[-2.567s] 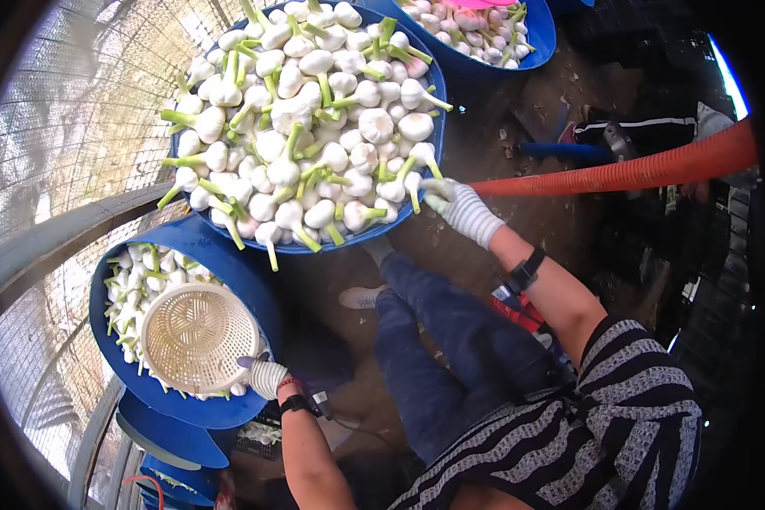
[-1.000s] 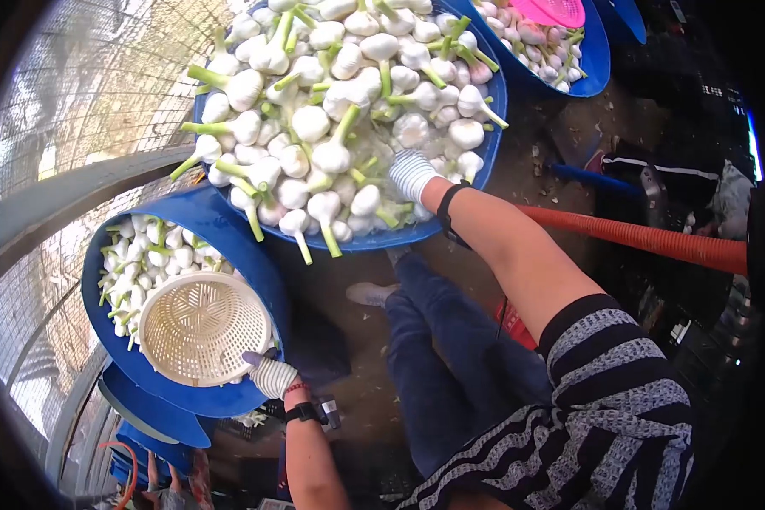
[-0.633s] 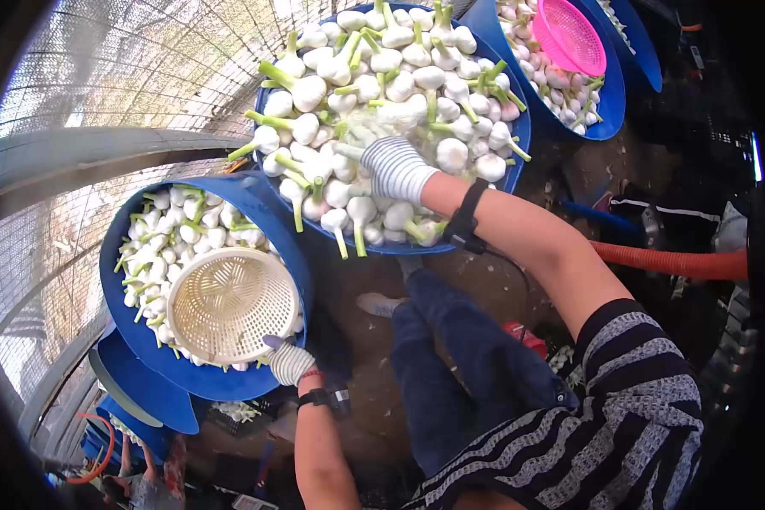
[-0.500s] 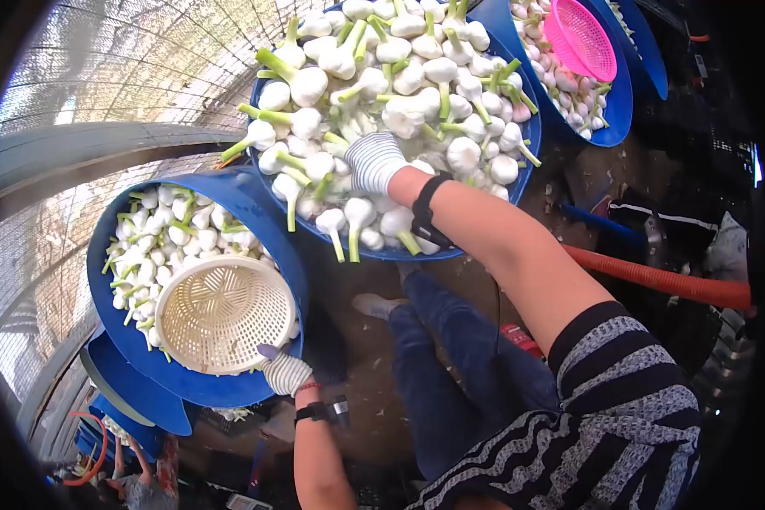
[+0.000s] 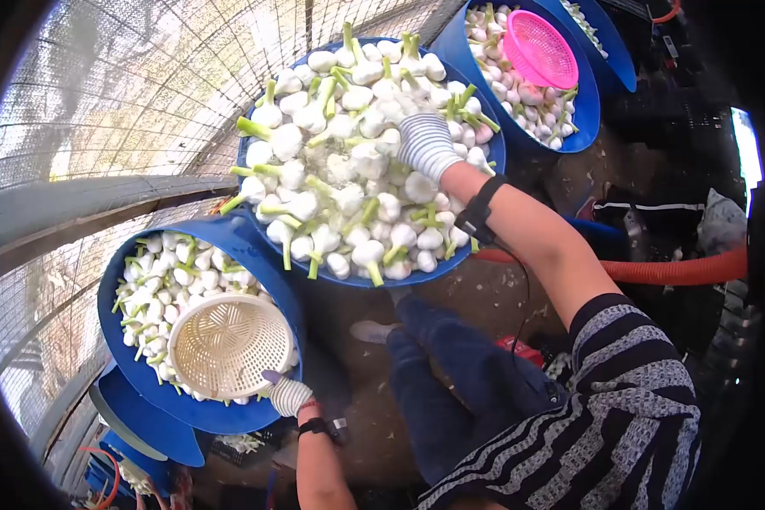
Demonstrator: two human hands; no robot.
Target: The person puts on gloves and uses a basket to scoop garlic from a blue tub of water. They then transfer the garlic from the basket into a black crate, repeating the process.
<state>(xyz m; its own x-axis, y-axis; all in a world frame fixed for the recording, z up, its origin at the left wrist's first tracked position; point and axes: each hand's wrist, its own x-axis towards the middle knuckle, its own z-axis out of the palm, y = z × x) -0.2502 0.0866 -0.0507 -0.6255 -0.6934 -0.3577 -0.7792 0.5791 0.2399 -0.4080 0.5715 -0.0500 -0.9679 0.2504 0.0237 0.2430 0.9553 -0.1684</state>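
My right hand (image 5: pixel 427 144), in a striped glove, reaches over the heaped garlic bulbs (image 5: pixel 368 161) in the large blue tub (image 5: pixel 433 270). Its fingers are hidden among the bulbs and blurred. Lower left, my left hand (image 5: pixel 288 395), gloved too, grips the rim of a cream perforated basket (image 5: pixel 231 347) with the thumb on top. That basket looks empty and lies tilted on garlic (image 5: pixel 172 280) inside a second blue tub (image 5: pixel 229 414). Many bulbs have green stems sticking outward.
A pink basket (image 5: pixel 541 49) lies on garlic in another blue tub (image 5: pixel 588 119) at the upper right. An orange ribbed hose (image 5: pixel 680 269) crosses the right side. Wire mesh and a metal rail (image 5: pixel 102 200) line the left. More blue tubs stand lower left.
My right hand has moved from the tub's right rim into the garlic, leftward across it, then back up and right. My left hand stays at the cream basket. The camera view has shifted.
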